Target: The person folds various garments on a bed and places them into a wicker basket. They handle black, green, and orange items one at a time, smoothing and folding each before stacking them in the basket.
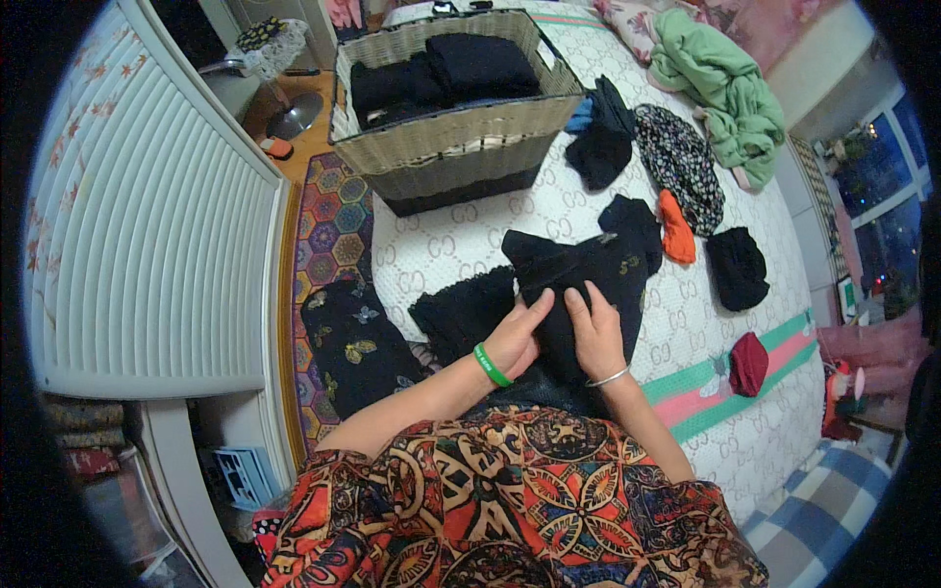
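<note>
My left hand [520, 334], with a green wristband at its wrist, grips the near left side of a black garment [603, 279] bearing small gold marks. The right hand [599, 334], a silver bangle at its wrist, holds the same garment a little to the right, thumb on top. The fingertips are partly hidden in the dark cloth. Left of the garment lies a black piece with a scalloped edge [470, 305]. A black bundle [634, 220] touches its far side. Black butterfly-print cloth [360, 345] is at the lower left.
Beyond my hands, a woven basket [470, 151] holds folded black clothes [481, 66] on the patterned white bedspread [434, 239]. To the right are an orange bundle [676, 231], floral cloth [680, 165], a black bundle [737, 268], a dark red bundle [748, 364] and green bedding [724, 84]. A louvered cabinet door [154, 220] stands left.
</note>
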{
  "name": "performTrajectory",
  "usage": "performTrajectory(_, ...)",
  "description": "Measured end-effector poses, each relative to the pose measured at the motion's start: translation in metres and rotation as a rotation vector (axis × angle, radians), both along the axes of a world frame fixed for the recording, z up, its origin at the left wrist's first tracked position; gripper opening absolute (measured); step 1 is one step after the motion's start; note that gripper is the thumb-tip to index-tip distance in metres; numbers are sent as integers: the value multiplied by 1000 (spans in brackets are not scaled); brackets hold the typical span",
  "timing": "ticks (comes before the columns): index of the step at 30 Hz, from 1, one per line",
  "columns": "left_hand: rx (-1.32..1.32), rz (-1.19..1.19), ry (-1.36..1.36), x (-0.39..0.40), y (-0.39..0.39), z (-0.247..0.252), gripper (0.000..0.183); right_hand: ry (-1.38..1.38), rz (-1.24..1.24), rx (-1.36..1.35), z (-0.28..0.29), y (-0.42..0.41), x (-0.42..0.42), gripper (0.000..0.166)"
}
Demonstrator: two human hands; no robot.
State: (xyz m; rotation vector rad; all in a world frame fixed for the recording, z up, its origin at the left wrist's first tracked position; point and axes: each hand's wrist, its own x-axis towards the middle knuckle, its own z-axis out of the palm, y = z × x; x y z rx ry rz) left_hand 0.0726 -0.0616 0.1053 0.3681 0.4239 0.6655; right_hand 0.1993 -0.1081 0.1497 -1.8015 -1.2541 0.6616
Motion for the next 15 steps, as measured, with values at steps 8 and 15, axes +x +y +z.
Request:
performTrajectory(8, -196, 76, -171, -36, 13, 4, 28, -27, 95, 221, 10, 23, -43, 28)
performTrajectory(15, -288, 187, -252, -41, 18, -12, 33, -485, 57, 325, 12, 26, -48, 53)
